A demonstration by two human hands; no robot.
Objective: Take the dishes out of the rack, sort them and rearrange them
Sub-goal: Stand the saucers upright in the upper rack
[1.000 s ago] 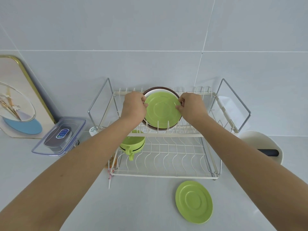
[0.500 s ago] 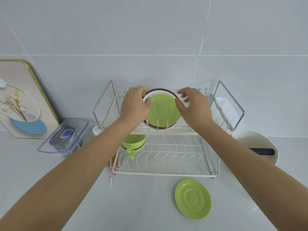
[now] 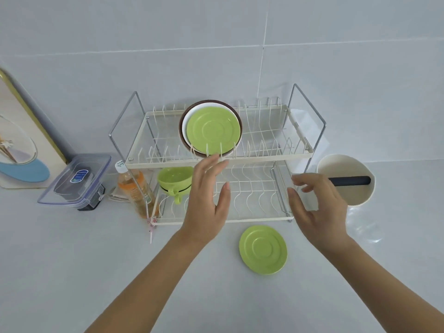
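Upstairs — rack (image 3: 264, 156) holding green saucer (image 3: 213, 131), green cups (image 3: 175, 180) below

Rack (image 3: 254, 156): cream-coated wire tiers on bare chrome-bright metal side frames. Green saucer (image 3: 263, 249) on counter at 6 o'clock of rack: smooth, matt-satin, plastic-looking. Counter (image 3: 72, 260): pale, smooth, faintly glossy. Wall tiles (image 3: 144, 32): smooth, low sheen. Box (image 3: 77, 181) at 9 o'clock: clear glossy plastic. Bottle (image 3: 134, 188): clear plastic.

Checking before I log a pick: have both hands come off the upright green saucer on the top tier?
Yes. Left hand and right hand pulled back toward the camera, now open before the rack's lower tier; the green saucer remains upright above.
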